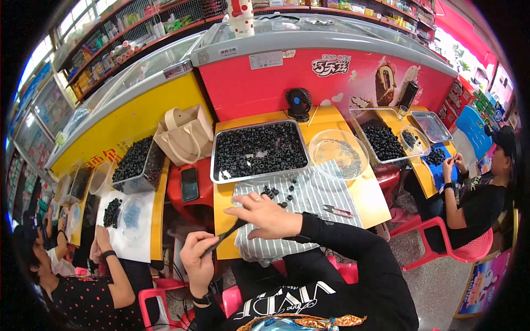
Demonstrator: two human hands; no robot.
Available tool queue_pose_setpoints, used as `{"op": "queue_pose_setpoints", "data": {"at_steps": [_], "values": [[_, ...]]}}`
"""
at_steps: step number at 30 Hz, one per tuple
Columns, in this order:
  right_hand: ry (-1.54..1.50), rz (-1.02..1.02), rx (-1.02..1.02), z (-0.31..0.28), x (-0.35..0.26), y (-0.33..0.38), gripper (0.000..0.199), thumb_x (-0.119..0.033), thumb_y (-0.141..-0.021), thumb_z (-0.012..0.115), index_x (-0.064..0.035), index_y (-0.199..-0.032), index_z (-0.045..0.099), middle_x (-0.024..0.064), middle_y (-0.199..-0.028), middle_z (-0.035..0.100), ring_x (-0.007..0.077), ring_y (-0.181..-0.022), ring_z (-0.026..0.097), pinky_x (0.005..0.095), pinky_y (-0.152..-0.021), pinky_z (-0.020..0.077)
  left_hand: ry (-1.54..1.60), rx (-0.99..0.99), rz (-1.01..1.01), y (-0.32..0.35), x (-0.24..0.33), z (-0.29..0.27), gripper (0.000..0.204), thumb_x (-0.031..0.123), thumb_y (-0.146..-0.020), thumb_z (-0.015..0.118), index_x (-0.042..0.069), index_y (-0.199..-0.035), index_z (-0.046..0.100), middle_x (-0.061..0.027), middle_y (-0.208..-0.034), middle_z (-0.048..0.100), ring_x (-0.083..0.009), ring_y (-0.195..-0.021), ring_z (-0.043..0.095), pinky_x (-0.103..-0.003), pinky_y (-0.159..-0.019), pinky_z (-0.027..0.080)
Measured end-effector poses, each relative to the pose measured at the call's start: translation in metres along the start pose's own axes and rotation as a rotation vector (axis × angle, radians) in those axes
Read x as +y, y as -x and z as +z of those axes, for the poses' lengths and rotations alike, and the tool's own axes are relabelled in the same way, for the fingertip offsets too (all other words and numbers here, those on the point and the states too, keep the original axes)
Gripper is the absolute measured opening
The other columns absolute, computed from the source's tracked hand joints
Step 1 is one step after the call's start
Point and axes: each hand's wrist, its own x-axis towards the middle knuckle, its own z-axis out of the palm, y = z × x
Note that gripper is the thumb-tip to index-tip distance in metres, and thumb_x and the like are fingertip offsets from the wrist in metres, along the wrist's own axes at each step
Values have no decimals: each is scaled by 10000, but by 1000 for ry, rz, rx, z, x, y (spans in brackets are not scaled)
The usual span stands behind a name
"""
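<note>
A narrow black strip [225, 236] slants between my hands over the near left edge of the yellow table [223, 209]. My left hand [199, 258] is closed on its lower end. The upper end runs under my right hand [270, 214], between its thumb and outstretched index finger; the fingers gripping it are partly hidden. Behind my right hand a few loose black beads [270, 192] lie on a grey-and-white striped cloth [331, 190]. Small red-handled thread snips [338, 211] rest on the cloth to the right of this hand.
Beyond the cloth are a metal tray [214, 177] of black beads and a clear round bowl [338, 154] of small pieces. A black fan [298, 105], a beige bag [185, 135] and a phone [190, 184] are nearby. People work at tables left [83, 289] and right [475, 193].
</note>
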Motion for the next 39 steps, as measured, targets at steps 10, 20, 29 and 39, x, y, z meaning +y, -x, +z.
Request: {"op": "queue_pose_setpoints", "data": {"at_steps": [10, 20, 29, 39], "values": [[41, -90, 274, -73, 32, 7, 125, -38, -720, 613, -63, -841, 595, 116, -739, 574, 341, -696, 595, 442, -598, 462, 252, 357, -117, -25, 13, 25, 349, -6, -812, 640, -32, -1156, 590, -114, -1181, 570, -191, -1003, 552, -280, -810, 450], [573, 501, 403, -233, 193, 58, 100, -95, -748, 532, -39, -805, 592, 210, -781, 628, 406, -799, 614, 510, -688, 479, 74, 57, -287, 45, -45, 113, 231, -39, -757, 641, -34, -988, 631, -152, -1009, 613, -295, -954, 574, -354, -797, 462], [617, 726, -72, -224, 342, 37, 234, -204, -737, 660, -61, -919, 693, 181, -935, 669, 349, -951, 635, 449, -808, 512, -128, 72, -270, 58, -54, 136, 225, -43, -724, 639, -16, -948, 627, -146, -983, 602, -320, -911, 549, -379, -786, 448], [453, 844, 165, -178, 404, 16, 225, -132, -763, 614, -95, -963, 711, 155, -989, 685, 340, -985, 638, 444, -843, 519, -148, 95, -283, 54, -44, 141, 139, -35, -778, 633, -20, -916, 645, -145, -936, 612, -291, -867, 557, -359, -744, 456]]}}
